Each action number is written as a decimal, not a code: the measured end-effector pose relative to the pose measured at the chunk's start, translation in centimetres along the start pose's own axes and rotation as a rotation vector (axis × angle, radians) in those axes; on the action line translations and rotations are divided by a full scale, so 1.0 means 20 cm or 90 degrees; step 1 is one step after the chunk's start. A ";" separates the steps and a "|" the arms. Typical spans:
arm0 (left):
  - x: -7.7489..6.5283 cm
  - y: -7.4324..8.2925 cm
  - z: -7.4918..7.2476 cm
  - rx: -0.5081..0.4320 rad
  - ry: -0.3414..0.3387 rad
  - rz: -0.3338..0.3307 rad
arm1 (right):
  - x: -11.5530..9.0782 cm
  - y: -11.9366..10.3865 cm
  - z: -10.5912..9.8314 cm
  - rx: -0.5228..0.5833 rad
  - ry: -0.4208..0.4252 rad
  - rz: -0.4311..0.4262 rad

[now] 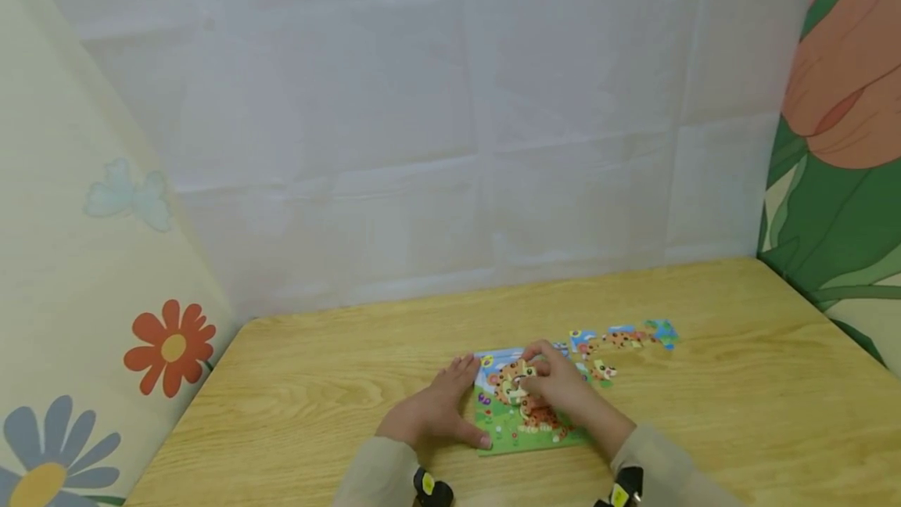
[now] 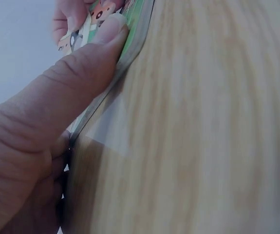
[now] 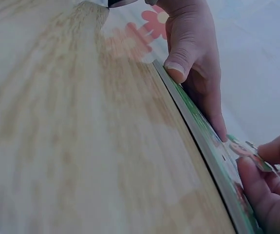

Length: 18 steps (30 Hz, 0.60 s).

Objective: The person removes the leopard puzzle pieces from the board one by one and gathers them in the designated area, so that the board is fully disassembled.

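Observation:
A jigsaw puzzle board [image 1: 503, 438] with a spotted cartoon leopard on a green and blue ground lies flat on the wooden table. My left hand [image 1: 435, 413] rests along the board's left side, its thumb on the near left corner and its fingers fairly straight along the edge. Over the middle of the board, my right hand [image 1: 568, 391] pinches a puzzle piece [image 3: 247, 150] between thumb and fingers. In the right wrist view this piece is tilted above the board's surface. Part of the picture is hidden under the right hand.
Beyond the board's right corner lies a row of puzzle pieces [image 1: 622, 339]. A loose piece [image 1: 604, 370] with an animal face lies nearer the right hand. The wooden table [image 1: 317, 382] meets a white cloth [image 1: 352, 139] at the back, with flower-printed panels at both sides.

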State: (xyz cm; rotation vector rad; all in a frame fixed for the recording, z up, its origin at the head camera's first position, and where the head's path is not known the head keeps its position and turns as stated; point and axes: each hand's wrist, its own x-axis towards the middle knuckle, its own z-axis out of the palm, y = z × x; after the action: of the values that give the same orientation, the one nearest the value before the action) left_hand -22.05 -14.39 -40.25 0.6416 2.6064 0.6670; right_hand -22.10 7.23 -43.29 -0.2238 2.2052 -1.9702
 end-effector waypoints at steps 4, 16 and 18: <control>-0.01 0.00 0.00 0.000 0.004 -0.002 | -0.01 -0.02 -0.01 0.052 0.038 0.015; -0.01 0.00 0.00 0.006 0.002 -0.001 | -0.03 -0.09 -0.10 0.112 0.138 0.051; -0.01 0.00 0.00 0.010 0.003 0.004 | -0.03 -0.09 -0.12 0.136 0.150 0.062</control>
State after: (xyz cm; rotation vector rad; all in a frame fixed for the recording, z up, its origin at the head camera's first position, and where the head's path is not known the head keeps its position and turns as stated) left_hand -21.93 -14.47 -40.23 0.6545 2.6179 0.6511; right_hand -22.00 9.53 -41.25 0.1491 2.0658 -2.2561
